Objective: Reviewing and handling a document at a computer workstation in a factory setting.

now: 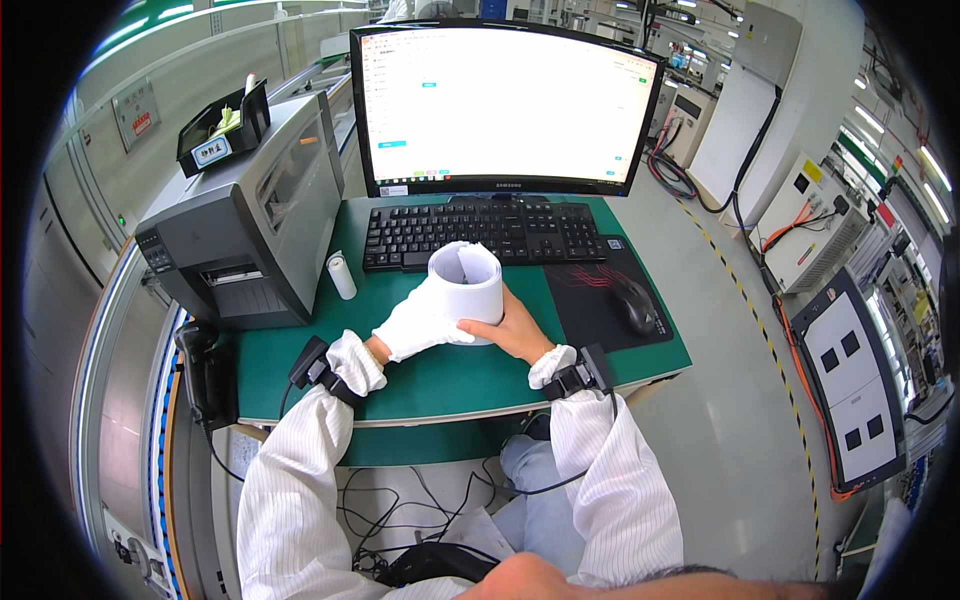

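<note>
A white paper roll (472, 302) stands upright between my two hands above the green desk, in front of the keyboard. Its hollow middle faces up, and a loose edge of paper shows inside. My left hand (412, 322), in a white glove, is closed against the roll's left side; its fingertips are hidden behind the roll. Bare, my right hand (517, 331) wraps the right side, with the thumb across the lower front. A black keyboard (420, 235) lies just beyond the roll. To the left stands a small white cylinder (341, 277), perhaps a little roll.
A grey label printer (230, 240) fills the desk's left side, with a black tray (262, 112) on top. A handheld scanner (202, 375) sits at the left edge. The monitor (500, 110) stands behind. At right, a mouse (634, 304) rests on a black pad (585, 330). Cables hang below.
</note>
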The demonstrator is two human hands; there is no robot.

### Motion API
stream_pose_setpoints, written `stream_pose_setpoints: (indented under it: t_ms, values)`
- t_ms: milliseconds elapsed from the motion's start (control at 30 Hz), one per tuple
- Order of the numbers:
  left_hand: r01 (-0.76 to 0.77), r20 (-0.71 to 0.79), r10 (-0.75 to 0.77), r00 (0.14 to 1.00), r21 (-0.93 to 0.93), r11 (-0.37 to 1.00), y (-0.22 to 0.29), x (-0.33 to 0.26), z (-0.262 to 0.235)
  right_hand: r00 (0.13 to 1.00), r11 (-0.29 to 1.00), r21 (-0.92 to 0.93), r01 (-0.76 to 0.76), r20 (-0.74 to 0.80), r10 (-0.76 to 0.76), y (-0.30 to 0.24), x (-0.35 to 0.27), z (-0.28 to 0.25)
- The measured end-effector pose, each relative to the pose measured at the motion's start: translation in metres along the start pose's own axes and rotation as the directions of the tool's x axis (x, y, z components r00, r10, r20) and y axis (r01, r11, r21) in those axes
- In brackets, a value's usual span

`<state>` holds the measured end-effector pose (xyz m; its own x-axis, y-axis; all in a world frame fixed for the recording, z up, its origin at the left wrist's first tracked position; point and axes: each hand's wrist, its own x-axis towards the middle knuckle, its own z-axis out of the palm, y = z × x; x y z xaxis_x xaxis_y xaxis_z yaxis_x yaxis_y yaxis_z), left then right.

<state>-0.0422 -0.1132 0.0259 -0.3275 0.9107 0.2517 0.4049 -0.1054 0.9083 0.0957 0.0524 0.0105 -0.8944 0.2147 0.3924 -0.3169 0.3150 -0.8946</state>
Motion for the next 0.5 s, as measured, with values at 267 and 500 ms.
stream_pose_setpoints:
  t_ms: [267, 500]
  values:
    - [0.008, 0.031, -0.008, 1.000, -0.023, 1.000, -0.0031, 0.0014, -0.0009, 0.998, 0.998, 0.021, -0.058, 0.011, 0.058, -0.0024, -0.0005, -0.0022]
    - [-0.054, -0.002, 0.054, 0.999, -0.137, 0.989, 0.0007, 0.0038, 0.0035, 0.997, 0.996, 0.046, -0.071, -0.001, 0.071, -0.0017, -0.0020, -0.0016]
